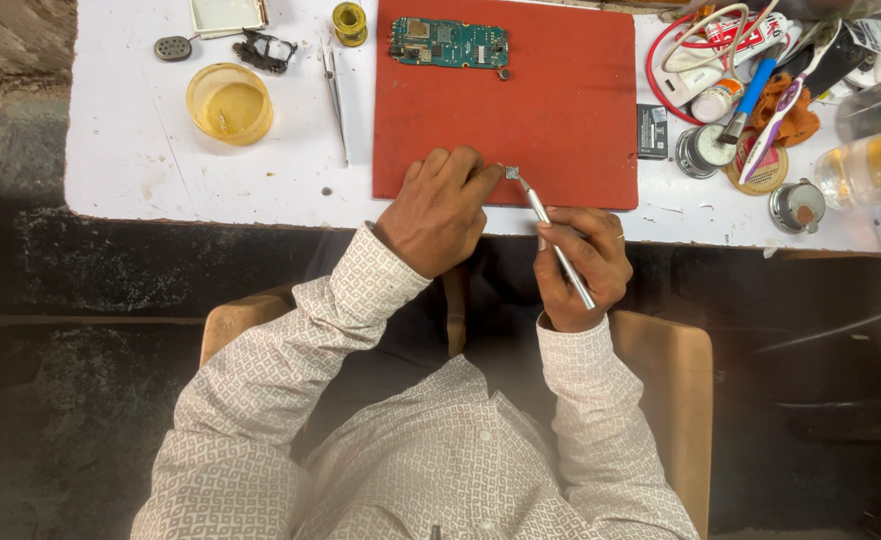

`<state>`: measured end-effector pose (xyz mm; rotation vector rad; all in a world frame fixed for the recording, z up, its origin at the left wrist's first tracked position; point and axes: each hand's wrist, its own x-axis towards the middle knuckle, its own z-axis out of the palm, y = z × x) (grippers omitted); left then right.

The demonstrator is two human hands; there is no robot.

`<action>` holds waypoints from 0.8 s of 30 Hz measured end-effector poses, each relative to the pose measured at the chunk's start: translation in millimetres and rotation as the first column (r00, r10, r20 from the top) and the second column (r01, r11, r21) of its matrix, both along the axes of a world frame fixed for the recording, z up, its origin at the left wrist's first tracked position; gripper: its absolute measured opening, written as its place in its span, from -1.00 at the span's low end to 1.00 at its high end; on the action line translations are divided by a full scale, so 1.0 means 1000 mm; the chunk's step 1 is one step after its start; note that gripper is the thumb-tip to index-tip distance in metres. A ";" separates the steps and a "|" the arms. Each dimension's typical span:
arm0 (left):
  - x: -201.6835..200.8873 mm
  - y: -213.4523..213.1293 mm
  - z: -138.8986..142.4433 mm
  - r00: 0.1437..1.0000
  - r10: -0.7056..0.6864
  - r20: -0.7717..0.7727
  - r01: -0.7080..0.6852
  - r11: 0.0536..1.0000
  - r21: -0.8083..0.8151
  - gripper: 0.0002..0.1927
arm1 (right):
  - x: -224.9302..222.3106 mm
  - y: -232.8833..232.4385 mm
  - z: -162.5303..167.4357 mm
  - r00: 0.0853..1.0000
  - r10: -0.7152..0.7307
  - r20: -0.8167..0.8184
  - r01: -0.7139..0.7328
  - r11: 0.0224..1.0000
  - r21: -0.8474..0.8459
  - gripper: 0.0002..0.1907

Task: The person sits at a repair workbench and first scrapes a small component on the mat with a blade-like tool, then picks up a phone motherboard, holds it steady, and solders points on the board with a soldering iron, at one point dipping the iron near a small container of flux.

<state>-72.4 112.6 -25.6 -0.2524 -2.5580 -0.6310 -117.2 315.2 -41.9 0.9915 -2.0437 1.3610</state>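
Note:
My left hand (438, 210) rests on the near edge of a red mat (520, 110), its fingertips pinching a tiny square metal chip (511, 173). My right hand (580, 265) grips a thin metal tool (558, 248) like a pen, its tip touching the chip. A green circuit board (450, 43) lies at the mat's far edge, away from both hands.
The white table (140, 150) carries a yellow dish (229, 103), tweezers (335, 95), a solder spool (349, 22) and a small speaker part (172, 47) to the left. On the right lie a red cable (680, 60), brushes (750, 95), small tins (796, 205) and bottles (875, 165).

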 end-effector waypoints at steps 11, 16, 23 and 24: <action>0.000 0.000 0.002 1.000 -0.011 0.006 0.012 1.000 -0.006 -0.49 | -0.001 0.001 -0.007 1.000 0.001 0.000 -0.001 0.999 0.032 -0.60; 0.000 0.000 0.002 1.000 -0.011 0.017 0.011 1.000 -0.014 -0.49 | -0.003 0.000 -0.012 1.000 0.002 -0.031 -0.001 1.000 0.027 -0.59; -0.001 0.000 0.000 1.000 -0.021 0.011 0.022 1.000 -0.017 -0.50 | -0.002 0.002 -0.011 0.999 0.021 -0.024 -0.021 0.999 0.024 -0.59; -0.001 0.000 -0.001 1.000 -0.019 0.013 0.019 1.000 -0.020 -0.49 | -0.002 0.002 -0.010 0.999 0.028 -0.018 -0.028 0.999 0.024 -0.58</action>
